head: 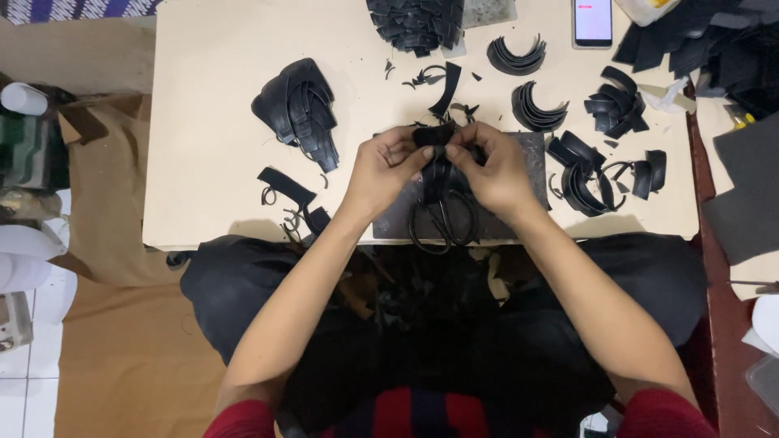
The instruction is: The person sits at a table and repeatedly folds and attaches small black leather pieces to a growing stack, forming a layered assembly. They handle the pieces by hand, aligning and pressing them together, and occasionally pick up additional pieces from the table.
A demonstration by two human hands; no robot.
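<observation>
We pinch a small black strip (434, 136) between the fingertips of our left hand (381, 172) and right hand (495, 174), at mid-frame above one pair of scissors (442, 217) on a dark mat (531, 150). By our judgement the work is well along: about seven heaps of cut pieces (299, 109) dot the table (211, 49), with one phone (592, 22) at the upper right.

Left hand (383, 172), right hand (492, 174) together, fingertips pinched, forearms converging.

A small home craft workshop is shown. A low cream table (211, 122) is set on the floor, strewn with cut black strips (296, 109), with scissors (442, 215) and brown paper (105, 178) nearby.
</observation>
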